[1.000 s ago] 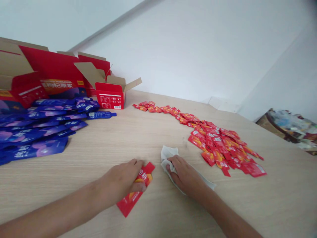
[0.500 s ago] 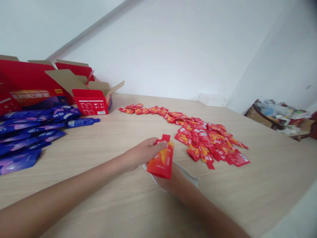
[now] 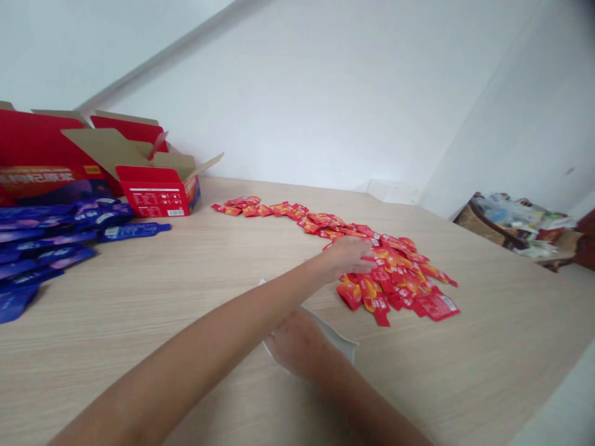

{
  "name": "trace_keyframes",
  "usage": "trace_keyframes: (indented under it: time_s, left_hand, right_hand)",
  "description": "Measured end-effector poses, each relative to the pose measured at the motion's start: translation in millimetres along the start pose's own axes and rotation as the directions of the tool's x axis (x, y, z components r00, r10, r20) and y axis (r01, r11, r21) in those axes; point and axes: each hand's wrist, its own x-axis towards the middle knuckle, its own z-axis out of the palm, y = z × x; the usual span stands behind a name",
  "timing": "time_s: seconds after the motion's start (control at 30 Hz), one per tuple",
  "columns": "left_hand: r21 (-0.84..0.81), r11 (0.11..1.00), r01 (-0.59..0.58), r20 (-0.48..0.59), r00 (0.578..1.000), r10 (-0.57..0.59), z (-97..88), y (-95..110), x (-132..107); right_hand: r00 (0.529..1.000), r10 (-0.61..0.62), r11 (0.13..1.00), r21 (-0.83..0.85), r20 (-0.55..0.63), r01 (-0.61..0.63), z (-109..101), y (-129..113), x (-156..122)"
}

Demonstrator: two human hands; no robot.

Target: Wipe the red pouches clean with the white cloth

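My left hand point(image 3: 351, 257) reaches over into the pile of red pouches point(image 3: 395, 269). Its fingers are closed at a red pouch near the pile's left side, with the fingertips partly hidden among the pouches. Beneath my left forearm, my right hand point(image 3: 295, 341) is curled low over a thin white piece point(image 3: 341, 341) on the table. That piece looks like cloth or a sheet, and its edges show around the hand. The forearm covers part of my right hand, and what lies within its fingers is hidden.
Red cartons with flaps up, one of them small point(image 3: 155, 192), stand at the back left against the wall. Blue pouches point(image 3: 51, 241) lie heaped before them. A line of red pouches point(image 3: 279, 209) trails along the table point(image 3: 186, 297). Beyond the right edge is cluttered furniture point(image 3: 515, 223).
My left hand has moved right and away, from above my right hand to the pile. The red pouch it held up there is no longer visible above my right hand. The view has shifted slightly.
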Motion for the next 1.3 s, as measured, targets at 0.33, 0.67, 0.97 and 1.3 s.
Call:
trace_keyframes:
  time_s: [0.33,0.67,0.97,1.3]
  left_hand:
    - [0.486,0.874,0.015,-0.328,0.93,0.167,-143.9,-29.0,-115.0]
    - [0.922,0.361,0.139,-0.304,0.837,0.455,-226.9,-78.1,-117.8]
    - [0.905,0.116,0.409,-0.4,0.727,0.558,-298.2,-62.4,-39.4]
    - [0.842,0.144,0.521,-0.528,0.736,0.424,-391.6,-44.7,12.0]
  right_hand:
    - [0.988,0.111,0.978,-0.19,0.103,-0.09,-14.0,-13.3,1.2]
    - [0.967,0.165,0.982,-0.127,0.194,-0.142,-21.7,-22.3,-6.4]
    - [0.954,0.163,0.985,-0.088,0.25,-0.146,-7.7,-9.3,-8.8]
    - [0.978,0.107,0.948,-0.316,0.182,-0.045,68.7,37.9,-18.2]
